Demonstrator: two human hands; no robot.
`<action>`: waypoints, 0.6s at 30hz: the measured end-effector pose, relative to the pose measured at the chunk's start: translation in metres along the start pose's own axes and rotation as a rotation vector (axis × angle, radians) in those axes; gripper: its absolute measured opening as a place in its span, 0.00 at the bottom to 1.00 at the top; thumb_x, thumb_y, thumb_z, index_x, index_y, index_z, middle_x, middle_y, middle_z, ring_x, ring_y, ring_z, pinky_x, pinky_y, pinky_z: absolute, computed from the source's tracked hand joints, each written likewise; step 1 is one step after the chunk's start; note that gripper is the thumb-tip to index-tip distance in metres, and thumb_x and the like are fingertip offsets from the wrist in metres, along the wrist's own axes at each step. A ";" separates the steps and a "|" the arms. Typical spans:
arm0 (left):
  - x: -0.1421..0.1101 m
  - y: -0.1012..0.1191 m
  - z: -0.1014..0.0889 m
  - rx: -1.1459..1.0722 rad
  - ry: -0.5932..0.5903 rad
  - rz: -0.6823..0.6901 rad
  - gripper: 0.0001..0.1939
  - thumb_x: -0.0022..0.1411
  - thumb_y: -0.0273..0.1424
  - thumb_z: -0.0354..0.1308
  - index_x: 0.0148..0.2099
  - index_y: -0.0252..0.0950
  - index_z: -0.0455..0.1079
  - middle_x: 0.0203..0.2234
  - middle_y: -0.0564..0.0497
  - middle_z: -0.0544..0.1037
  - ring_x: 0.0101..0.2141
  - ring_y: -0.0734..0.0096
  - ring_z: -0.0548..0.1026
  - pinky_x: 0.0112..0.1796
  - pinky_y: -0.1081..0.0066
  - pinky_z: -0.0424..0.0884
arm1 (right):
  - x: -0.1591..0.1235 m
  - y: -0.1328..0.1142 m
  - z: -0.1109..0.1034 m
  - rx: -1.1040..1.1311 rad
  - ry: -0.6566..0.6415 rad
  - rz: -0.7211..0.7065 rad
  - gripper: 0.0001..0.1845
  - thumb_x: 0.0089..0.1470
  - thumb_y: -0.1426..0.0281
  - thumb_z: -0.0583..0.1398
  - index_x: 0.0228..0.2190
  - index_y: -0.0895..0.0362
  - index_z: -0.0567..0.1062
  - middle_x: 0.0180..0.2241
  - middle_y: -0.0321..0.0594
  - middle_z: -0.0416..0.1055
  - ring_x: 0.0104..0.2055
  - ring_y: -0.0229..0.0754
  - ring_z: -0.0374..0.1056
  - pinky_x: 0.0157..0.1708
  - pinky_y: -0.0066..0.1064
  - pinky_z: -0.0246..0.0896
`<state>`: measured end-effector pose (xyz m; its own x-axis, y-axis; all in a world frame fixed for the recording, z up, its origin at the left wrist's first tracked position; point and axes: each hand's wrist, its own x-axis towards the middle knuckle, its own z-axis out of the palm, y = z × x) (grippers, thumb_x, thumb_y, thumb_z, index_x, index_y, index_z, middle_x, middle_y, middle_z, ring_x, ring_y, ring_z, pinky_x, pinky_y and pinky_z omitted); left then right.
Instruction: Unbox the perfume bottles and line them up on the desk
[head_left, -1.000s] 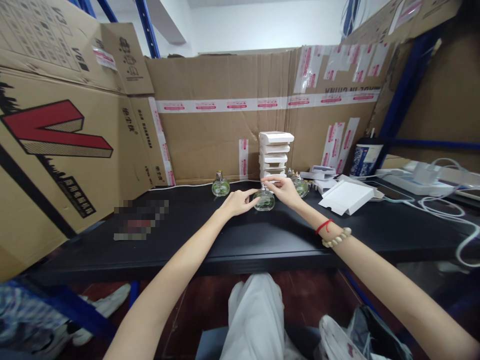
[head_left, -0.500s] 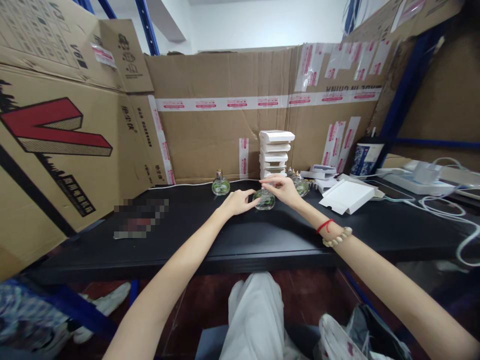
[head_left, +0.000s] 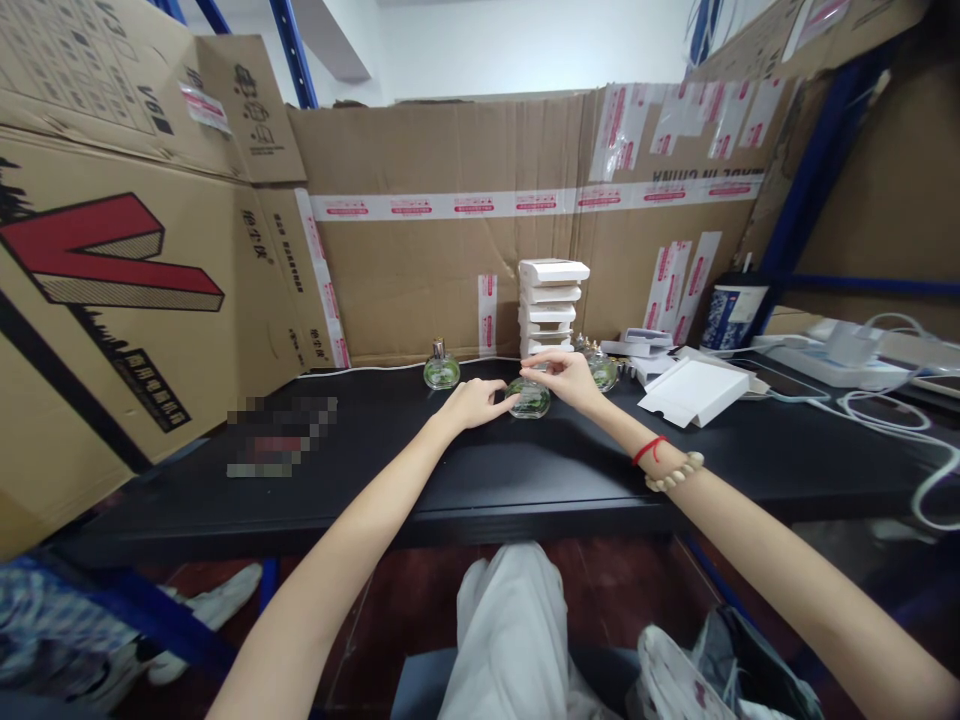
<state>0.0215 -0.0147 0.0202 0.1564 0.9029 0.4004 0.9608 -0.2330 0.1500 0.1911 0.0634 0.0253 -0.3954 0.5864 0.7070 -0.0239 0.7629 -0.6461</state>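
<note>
A round glass perfume bottle (head_left: 529, 400) with green showing inside stands upright on the black table, between my hands. My left hand (head_left: 475, 402) grips its left side, the thumb against the glass. Over the bottle's top, the fingers of my right hand (head_left: 564, 377) are pinched together at the neck; they hide the neck and any small part there. To the left stands a similar perfume bottle (head_left: 441, 369) with a silvery neck. Just behind my right hand are several more perfume bottles (head_left: 602, 372), partly covered by it.
A stack of white boxes (head_left: 553, 272) rises behind my hands against a cardboard wall (head_left: 420, 270). On the right lie an opened white box (head_left: 696, 390), white cables (head_left: 874, 415) and a power strip (head_left: 832, 368). A lidded cup (head_left: 733, 308) stands farther back. A large carton (head_left: 150, 350) borders the left.
Hardly anything differs. My hands stay at the same bottle, with the right fingers shifting very slightly at its top.
</note>
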 end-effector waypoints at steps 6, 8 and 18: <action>0.000 0.000 0.000 0.032 -0.007 -0.017 0.21 0.60 0.46 0.45 0.30 0.37 0.71 0.18 0.53 0.71 0.21 0.72 0.68 0.24 0.75 0.54 | -0.001 0.002 0.002 0.058 -0.005 0.030 0.14 0.40 0.62 0.64 0.27 0.59 0.78 0.32 0.44 0.76 0.16 0.28 0.50 0.16 0.26 0.47; 0.000 0.000 0.000 0.024 -0.010 -0.021 0.20 0.59 0.46 0.46 0.35 0.37 0.72 0.18 0.54 0.71 0.21 0.72 0.69 0.24 0.75 0.55 | -0.001 0.002 0.003 0.077 0.002 0.037 0.14 0.39 0.62 0.64 0.27 0.60 0.78 0.30 0.44 0.75 0.15 0.27 0.49 0.14 0.25 0.45; 0.000 0.003 0.001 -0.067 -0.008 -0.039 0.23 0.55 0.51 0.49 0.45 0.40 0.65 0.18 0.58 0.71 0.22 0.72 0.71 0.24 0.76 0.58 | 0.001 0.003 0.003 0.113 0.014 0.049 0.13 0.38 0.64 0.64 0.26 0.61 0.77 0.30 0.44 0.76 0.15 0.26 0.47 0.13 0.23 0.43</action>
<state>0.0242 -0.0150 0.0197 0.1214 0.9143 0.3863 0.9487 -0.2214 0.2258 0.1879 0.0652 0.0230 -0.3854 0.6266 0.6774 -0.1082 0.6983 -0.7075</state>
